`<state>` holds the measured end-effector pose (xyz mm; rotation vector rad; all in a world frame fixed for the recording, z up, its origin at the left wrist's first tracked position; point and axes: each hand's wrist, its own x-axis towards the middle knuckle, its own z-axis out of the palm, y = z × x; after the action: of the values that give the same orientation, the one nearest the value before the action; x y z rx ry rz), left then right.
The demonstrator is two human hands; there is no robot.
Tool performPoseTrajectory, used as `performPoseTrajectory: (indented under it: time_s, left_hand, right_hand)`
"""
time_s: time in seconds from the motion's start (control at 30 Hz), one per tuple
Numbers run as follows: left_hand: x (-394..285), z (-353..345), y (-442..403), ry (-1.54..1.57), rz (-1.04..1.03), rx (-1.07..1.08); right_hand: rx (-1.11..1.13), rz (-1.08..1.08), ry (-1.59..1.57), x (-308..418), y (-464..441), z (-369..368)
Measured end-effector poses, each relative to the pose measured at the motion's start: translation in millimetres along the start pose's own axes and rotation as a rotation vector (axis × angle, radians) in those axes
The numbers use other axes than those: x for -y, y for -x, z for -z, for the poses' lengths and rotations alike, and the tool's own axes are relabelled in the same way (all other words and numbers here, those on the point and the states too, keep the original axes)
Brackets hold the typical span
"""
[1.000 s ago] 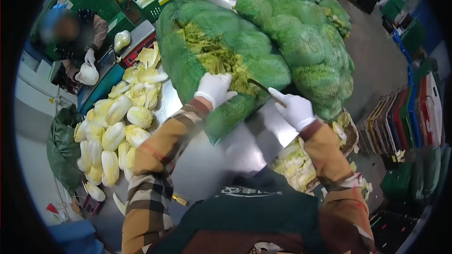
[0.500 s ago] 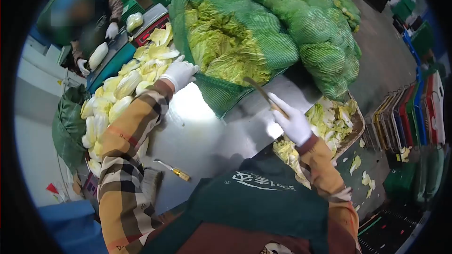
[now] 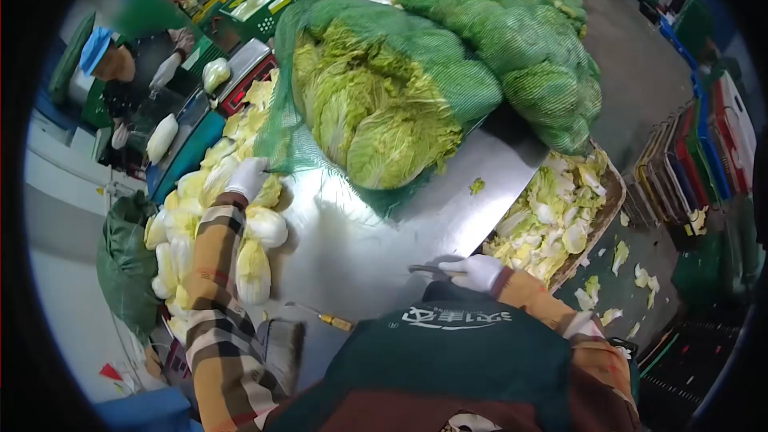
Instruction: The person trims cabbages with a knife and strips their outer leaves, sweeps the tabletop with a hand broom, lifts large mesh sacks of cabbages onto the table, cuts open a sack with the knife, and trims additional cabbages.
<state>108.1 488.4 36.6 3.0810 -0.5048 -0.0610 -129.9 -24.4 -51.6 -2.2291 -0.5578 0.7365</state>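
1. Here, left hand point(image 3: 250, 178), white-gloved, at the near left corner of the open net bag point(image 3: 276, 140); fingers closed, pinching the edge of the green mesh.
2. Right hand point(image 3: 478, 274), also gloved, low over the near right side of the tabletop point(image 3: 360, 232). Fingers curled round the knife point(image 3: 430, 270); dark blade points left, handle mostly hidden in the grip.
3. Open net bag lies at the far middle of the metal tabletop, mouth toward the wearer. Leafy cabbages point(image 3: 396, 140) show in the opening, green-yellow, outer leaves ruffled.
4. Full net bags point(image 3: 548, 96) slumped against it, behind and to the right.
5. Pale trimmed cabbages point(image 3: 254, 272) heaped along the left side, beside and under the left forearm.
6. Near edge: brush point(image 3: 282, 348), bristles greyish; just right of it, a small tool with a yellow handle point(image 3: 336, 322).
7. Leaf fragment point(image 3: 477, 186) alone on bare metal, right of the open bag.
8. Right, beside the tabletop: basket point(image 3: 614, 196) filled with loose leaves point(image 3: 552, 220). More scraps point(image 3: 592, 292) on the floor.
9. Far left: co-worker point(image 3: 120, 68) in a blue cap, gloved, one cabbage point(image 3: 162, 138) near the hands.
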Motion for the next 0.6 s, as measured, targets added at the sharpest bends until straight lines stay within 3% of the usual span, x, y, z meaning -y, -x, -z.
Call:
performPoseTrajectory:
  time_s: [0.1, 0.17, 0.23, 0.3, 0.37, 0.43, 0.53, 0.6]
  left_hand:
    - [-38, -20, -23, -0.016, 0.08, 0.215]
    - [-78, -32, -33, -0.01, 0.026, 0.006]
    - [-132, -17, -50, -0.059, -0.041, -0.237]
    - [-192, 12, -56, 0.096, -0.149, -0.482]
    - [-241, 21, -69, 0.35, -0.248, -0.548]
    - [-269, 6, -92, 0.394, -0.261, -0.565]
    - [-277, -24, -119, 0.282, -0.16, -0.535]
    - [-283, -21, -105, 0.271, -0.107, -0.279]
  right_hand:
    - [-0.179, -0.298, -0.029, 37, 26, 82]
    - [-0.412, -0.336, 0.152, 42, 26, 140]
    - [-0.835, 0.032, 0.128, 19, 12, 181]
    - [-0.837, -0.024, 0.362, 37, 1, 233]
    - [-0.832, 0.043, 0.427, 31, -21, 261]
    - [-0.743, -0.06, 0.463, 41, -36, 268]
    - [-0.66, 0.011, 0.329, 31, -52, 250]
    - [-0.601, -0.079, 0.313, 25, -48, 234]
